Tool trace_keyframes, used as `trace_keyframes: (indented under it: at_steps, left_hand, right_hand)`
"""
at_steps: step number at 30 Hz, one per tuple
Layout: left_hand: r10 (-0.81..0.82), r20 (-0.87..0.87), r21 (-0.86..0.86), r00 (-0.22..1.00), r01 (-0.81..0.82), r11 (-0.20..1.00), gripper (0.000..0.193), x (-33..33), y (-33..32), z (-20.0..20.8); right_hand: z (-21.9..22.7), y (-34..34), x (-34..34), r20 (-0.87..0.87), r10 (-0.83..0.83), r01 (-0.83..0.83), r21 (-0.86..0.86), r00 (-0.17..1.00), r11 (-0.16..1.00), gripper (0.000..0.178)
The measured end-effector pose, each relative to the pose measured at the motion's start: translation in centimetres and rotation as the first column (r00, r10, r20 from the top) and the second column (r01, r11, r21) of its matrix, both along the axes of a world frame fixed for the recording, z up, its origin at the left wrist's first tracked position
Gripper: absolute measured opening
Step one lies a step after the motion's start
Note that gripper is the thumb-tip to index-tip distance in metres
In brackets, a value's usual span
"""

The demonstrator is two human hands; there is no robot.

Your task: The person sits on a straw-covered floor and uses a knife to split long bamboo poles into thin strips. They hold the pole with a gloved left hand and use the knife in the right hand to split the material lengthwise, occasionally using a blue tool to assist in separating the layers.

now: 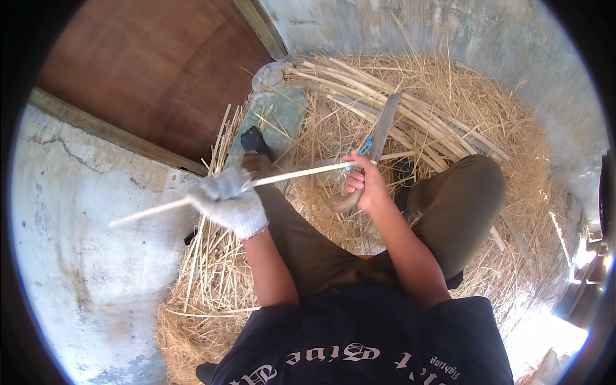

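Note:
My left hand (230, 200), in a pale knitted work glove, is closed around a thin, pale bamboo-like stick (300, 173). One end of the stick juts out past the glove to the left, and the rest runs right to my other hand. My right hand (366, 181) is bare, its fingers curled around a long tool with a curved wooden end (345, 203) and a flat greyish-brown length (386, 122). Something blue (366, 145) is wrapped on the tool just above my fingers. The stick meets the tool by my fingers; their exact contact is hidden. The glove is slightly blurred.
Split pale stalks (410, 115) lie piled ahead to the right, over shavings (494, 141). Thin strips (205, 263) lie at my left, beside a cracked wall (83, 224). A brown door panel (154, 77) and a greenish stone slab (279, 109) are ahead. My legs are spread apart.

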State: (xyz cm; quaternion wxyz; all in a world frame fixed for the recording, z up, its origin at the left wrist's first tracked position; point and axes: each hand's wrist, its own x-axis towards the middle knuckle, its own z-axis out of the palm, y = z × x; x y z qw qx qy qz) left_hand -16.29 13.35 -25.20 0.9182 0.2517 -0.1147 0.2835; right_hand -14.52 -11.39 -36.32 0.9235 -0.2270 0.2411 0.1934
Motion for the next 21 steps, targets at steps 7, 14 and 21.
trace_keyframes:
  at_steps: [7,14,21]
  left_hand:
    - [-0.316,-0.342,0.216,0.885,0.401,0.890,0.037,1.0,-2.7,-1.1]
    - [-0.160,-0.341,0.382,0.926,0.292,0.877,0.032,-0.1,-5.1,-3.0]
    - [-0.068,-0.531,0.411,0.845,0.327,0.851,0.043,0.0,-5.4,-5.0]
  right_hand:
    - [-0.9,0.3,0.3,0.021,-0.006,0.009,-0.181,1.000,0.983,0.025]
    - [3.1,0.4,-1.9,0.138,0.167,-0.033,-0.668,0.976,0.744,0.040]
    - [4.5,0.8,-2.5,0.225,0.268,0.021,-0.800,0.937,0.599,0.041]
